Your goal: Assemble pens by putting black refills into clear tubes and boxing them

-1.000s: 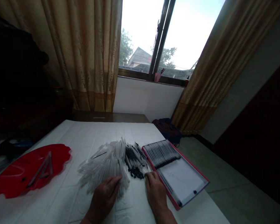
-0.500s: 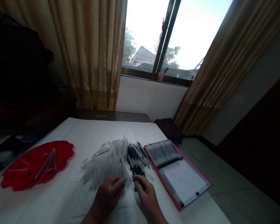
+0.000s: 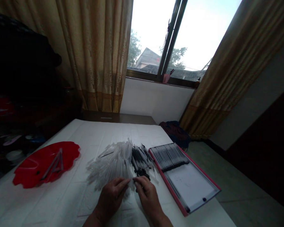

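My left hand (image 3: 112,193) is closed in a pinch at the near edge of a pile of clear plastic tubes (image 3: 111,164). Whatever lies between its fingers is hidden. My right hand (image 3: 148,193) pinches a small black piece, its dark end just showing at the fingertips. The two sets of fingertips almost meet. Just beyond the right hand lie a heap of black-ended sticks (image 3: 139,157) and a cluster of small black parts (image 3: 142,172). To the right, a red-edged shallow box (image 3: 171,192) holds a neat row of clear, black-ended sticks (image 3: 169,156).
On the left of the white table (image 3: 68,201) sits a red scalloped tray (image 3: 30,160) with a few clear tubes in it. A dark patterned cloth (image 3: 176,132) is bunched beyond the table's far right corner. Curtains and a window stand behind.
My right hand has moved closer to my left, bringing the fingertips nearly together. The whole view has shifted slightly, so the table's things appear farther right.
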Demonstrator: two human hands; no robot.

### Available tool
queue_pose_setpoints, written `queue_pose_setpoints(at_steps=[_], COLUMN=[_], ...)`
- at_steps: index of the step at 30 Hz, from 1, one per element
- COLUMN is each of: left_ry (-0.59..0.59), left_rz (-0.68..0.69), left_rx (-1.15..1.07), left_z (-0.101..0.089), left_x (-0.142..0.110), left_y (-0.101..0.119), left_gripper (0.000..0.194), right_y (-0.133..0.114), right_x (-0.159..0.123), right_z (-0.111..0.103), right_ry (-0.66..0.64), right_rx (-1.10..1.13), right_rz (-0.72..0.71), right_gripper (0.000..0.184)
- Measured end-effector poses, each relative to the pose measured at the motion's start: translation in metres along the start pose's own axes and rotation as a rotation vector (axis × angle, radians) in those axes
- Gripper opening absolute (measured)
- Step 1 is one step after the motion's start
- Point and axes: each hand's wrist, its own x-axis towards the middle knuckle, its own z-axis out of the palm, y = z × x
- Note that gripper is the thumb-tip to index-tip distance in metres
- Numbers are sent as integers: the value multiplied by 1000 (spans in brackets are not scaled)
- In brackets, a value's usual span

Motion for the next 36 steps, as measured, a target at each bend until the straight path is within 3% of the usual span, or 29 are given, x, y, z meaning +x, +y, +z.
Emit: queue_pose_setpoints(at_steps=[3,6,10,14,19,23,27,33,36], left_ry=[2,-1,-38,-30,35,6,-64,-107,-118], left_rz=[-12,-7,-19,-73,-135,-133,-98,-41,-45], left_rx=[30,71,121,204,246,250,249,216,203], left_z=[-9,-25,-50,-70,-81,-80,-72,-43,-28], left_x=[2,2,-13,-36,-46,-36,-11,34,45], left_y=[-2,-5,-19,-38,-47,-41,-38,-41,-42], left_gripper=[27,27,26,25,24,25,26,26,25], right_y=[1,1,-4,-4,-9,-16,-8,17,28], right_x=[7,14,16,10,7,14,31,61,64], right_z=[6,20,47,69,83,84,75,47,36], right_ry=[-38,-55,-93,-134,-118,-146,-98,-64,-44], right_rx=[-135,-302,-313,-132,-60,-100,-77,-121,-111], right_rz=[-66,-105,-121,-201,-211,-187,-137,-51,-30], right_gripper=[26,41,53,28,29,25,20,44,38])
